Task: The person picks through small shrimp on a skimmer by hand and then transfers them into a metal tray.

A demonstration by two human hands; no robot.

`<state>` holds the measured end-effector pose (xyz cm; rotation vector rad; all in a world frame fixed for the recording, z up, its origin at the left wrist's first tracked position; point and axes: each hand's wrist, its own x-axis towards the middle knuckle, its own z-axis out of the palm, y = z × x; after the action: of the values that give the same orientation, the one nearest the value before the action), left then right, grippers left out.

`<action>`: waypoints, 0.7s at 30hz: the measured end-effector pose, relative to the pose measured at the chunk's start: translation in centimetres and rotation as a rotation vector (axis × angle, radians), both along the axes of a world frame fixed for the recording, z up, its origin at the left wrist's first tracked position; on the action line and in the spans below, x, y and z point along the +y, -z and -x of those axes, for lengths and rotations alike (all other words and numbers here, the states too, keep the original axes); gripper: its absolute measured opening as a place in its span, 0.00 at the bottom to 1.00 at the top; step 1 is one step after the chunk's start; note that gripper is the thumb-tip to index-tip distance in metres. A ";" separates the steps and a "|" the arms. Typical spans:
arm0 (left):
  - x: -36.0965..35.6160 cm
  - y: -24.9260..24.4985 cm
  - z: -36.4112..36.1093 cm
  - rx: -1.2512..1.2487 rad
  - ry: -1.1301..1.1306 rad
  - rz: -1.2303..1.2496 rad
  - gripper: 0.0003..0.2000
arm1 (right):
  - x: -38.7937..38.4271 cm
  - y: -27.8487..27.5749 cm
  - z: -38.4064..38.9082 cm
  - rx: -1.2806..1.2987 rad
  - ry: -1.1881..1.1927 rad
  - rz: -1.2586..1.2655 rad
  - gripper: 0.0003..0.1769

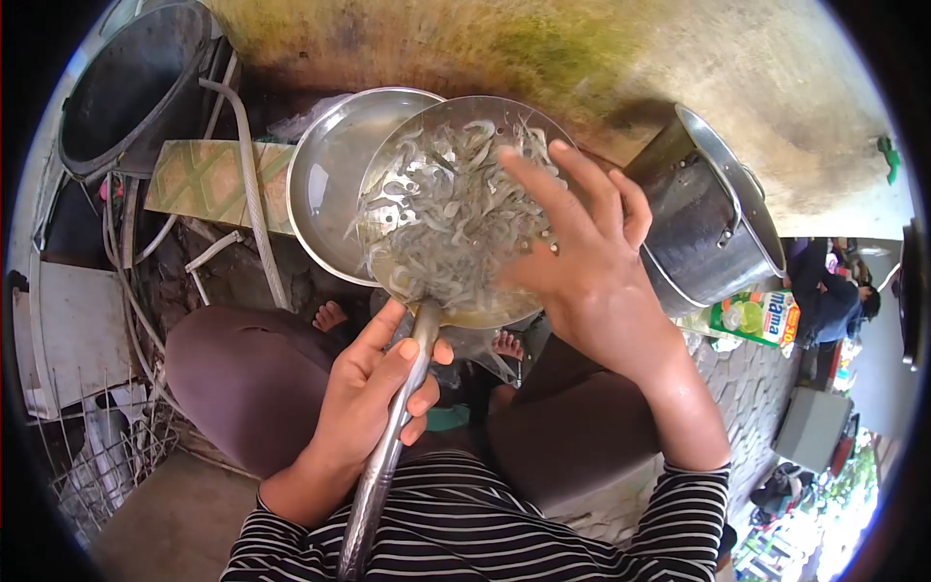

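Note:
My left hand (373,383) is wrapped round the metal handle (388,456) of a wide, shallow perforated skimmer (553,131). Small raw grey shrimp (456,199) cover most of the skimmer. Over its right side hovers my right hand (592,242), fingers spread and slightly blurred, the fingertips above the shrimp. Partly under the skimmer, to the left, is a round metal basin (308,209) with cloudy liquid in it.
A tall metal pot (698,228) stands tilted at the right, beside a green mama packet (752,318). On the left are a black bucket (136,87), a hose (254,184) and a patterned tile (199,179). Another person (829,296) is far right.

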<state>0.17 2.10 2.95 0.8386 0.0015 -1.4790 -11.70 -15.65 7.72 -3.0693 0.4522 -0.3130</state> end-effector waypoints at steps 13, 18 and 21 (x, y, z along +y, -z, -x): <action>-0.3 -0.2 0.2 -0.017 0.011 0.004 0.24 | 0.3 -0.3 0.9 0.041 0.056 -0.084 0.16; -0.3 -0.2 0.3 -0.016 0.005 -0.006 0.25 | 0.7 1.7 0.7 0.031 0.005 0.025 0.14; -0.4 -0.3 0.2 -0.008 0.012 -0.002 0.25 | 0.5 1.1 0.5 0.021 0.111 0.069 0.19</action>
<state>-0.02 1.73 3.23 0.8468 -0.0082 -1.4877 -12.24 -15.13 6.62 -3.1231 0.6279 -0.3057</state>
